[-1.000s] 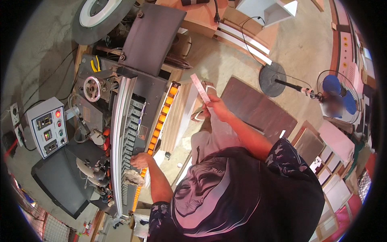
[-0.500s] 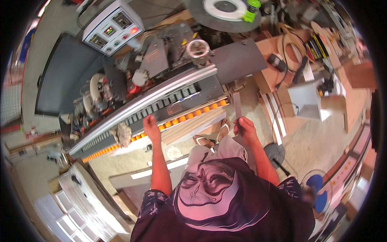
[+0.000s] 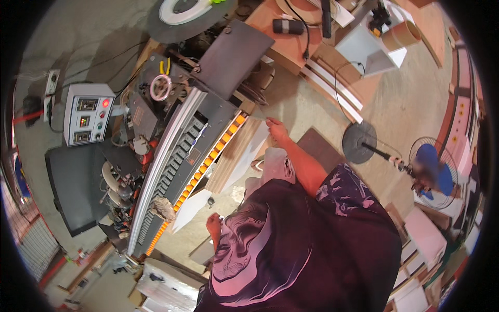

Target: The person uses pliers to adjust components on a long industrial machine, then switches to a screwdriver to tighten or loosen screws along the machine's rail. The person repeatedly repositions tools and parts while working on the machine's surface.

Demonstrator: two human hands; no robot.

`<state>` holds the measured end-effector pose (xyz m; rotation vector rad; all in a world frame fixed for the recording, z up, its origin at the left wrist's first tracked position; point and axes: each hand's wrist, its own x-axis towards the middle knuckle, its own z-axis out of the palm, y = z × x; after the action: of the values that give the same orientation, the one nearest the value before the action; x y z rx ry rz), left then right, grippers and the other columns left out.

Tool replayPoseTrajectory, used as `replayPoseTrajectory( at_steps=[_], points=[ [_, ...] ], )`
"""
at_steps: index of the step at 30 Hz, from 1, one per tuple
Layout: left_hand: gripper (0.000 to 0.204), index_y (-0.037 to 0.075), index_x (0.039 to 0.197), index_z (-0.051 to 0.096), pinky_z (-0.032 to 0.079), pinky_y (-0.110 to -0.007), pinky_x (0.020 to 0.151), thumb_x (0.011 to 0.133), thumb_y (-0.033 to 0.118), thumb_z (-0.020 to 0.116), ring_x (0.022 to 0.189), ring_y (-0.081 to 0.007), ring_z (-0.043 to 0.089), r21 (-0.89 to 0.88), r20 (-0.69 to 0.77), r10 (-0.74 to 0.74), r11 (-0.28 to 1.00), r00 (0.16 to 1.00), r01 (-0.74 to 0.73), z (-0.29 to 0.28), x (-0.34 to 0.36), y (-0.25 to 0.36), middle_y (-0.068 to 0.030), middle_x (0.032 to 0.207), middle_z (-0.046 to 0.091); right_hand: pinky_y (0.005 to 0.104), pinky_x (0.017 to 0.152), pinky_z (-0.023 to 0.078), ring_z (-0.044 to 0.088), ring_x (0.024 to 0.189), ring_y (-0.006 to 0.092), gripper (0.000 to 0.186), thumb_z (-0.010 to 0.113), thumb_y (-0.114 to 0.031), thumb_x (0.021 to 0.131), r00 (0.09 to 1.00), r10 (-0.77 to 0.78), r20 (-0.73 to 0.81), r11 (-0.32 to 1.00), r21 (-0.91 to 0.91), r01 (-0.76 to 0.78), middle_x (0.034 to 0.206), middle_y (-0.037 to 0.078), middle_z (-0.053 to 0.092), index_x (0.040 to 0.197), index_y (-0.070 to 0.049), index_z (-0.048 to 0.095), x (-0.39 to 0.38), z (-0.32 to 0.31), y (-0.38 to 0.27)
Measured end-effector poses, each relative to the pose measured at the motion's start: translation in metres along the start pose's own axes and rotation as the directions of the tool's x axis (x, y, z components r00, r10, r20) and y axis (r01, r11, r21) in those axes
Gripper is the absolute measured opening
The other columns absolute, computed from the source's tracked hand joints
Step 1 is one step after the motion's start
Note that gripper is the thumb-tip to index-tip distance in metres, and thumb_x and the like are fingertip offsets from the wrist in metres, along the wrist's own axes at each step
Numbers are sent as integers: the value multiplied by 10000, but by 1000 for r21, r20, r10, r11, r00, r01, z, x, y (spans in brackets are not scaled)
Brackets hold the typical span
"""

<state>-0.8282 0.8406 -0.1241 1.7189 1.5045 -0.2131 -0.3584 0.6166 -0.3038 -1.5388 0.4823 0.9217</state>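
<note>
My right hand (image 3: 276,129) reaches out with curled fingers beside the end of a long dark machine (image 3: 210,132) with a metal rail and a row of orange rollers (image 3: 223,140); what it holds, if anything, I cannot make out. My left hand (image 3: 213,223) is low beside my shirt, its fingers curled and partly hidden, below a crumpled pale lump (image 3: 163,208) lying on the machine. Wooden boards (image 3: 231,156) lean along the machine's front, near my sandaled foot (image 3: 257,164).
A control box (image 3: 86,117) stands behind the machine. A pedestal fan (image 3: 431,166) with a round base (image 3: 358,143) is at my right, near a dark board (image 3: 317,148) on the floor. A white box (image 3: 366,44) and wooden panels (image 3: 283,47) lie farther forward.
My left hand has left the machine and dropped toward my body. My right hand has reached forward; the pale strip it held is no longer visible. The view has swung around.
</note>
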Motion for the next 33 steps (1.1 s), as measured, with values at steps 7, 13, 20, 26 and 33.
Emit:
replayPoseTrajectory(
  at_steps=[7, 13, 20, 26, 33],
  points=[
    [298, 21, 1181, 745, 561, -325, 767, 1011, 265, 716, 886, -153, 707, -9, 92, -159, 987, 983, 160, -14, 10, -16, -57, 1010, 752, 258, 458, 252, 339, 536, 72, 449, 552, -446, 1110, 925, 244, 291, 888, 315, -334, 737, -47, 448, 1529, -285, 576, -48, 37, -42],
    [381, 28, 1280, 662, 541, -329, 764, 1034, 315, 707, 934, -200, 739, -190, 36, -152, 969, 988, 156, -8, 3, 93, -80, 1119, 733, 323, 503, 456, 524, 582, 145, 484, 507, -436, 1129, 917, 207, 341, 879, 346, -328, 791, 18, 564, 1574, -245, 508, -52, 68, -37],
    [431, 0, 1309, 653, 583, -350, 726, 1039, 331, 711, 919, -229, 746, -126, 114, -167, 976, 979, 180, -13, 14, 48, -110, 1115, 727, 454, 665, 613, 676, 715, 248, 513, 432, -416, 1162, 878, 187, 441, 779, 478, -406, 889, 96, 665, 1642, -246, 371, -52, 135, -28],
    [408, -75, 1239, 649, 561, -334, 714, 1033, 270, 720, 806, -187, 690, -134, 160, -185, 969, 970, 207, -3, 9, 23, -100, 1001, 712, 386, 519, 501, 568, 615, 177, 484, 461, -396, 1132, 864, 244, 440, 969, -151, -197, 791, 51, 595, 1600, -278, 492, -43, 111, 10],
    [407, -13, 1290, 659, 547, -345, 750, 1047, 311, 698, 911, -200, 715, -131, 197, -188, 968, 962, 216, -14, 20, 58, -79, 1066, 722, 559, 960, 541, 688, 1129, 488, 393, 495, -300, 1051, 978, -9, -208, 995, -99, -12, 1189, 292, 728, 1320, -78, 677, -25, 87, 24]
  ],
)
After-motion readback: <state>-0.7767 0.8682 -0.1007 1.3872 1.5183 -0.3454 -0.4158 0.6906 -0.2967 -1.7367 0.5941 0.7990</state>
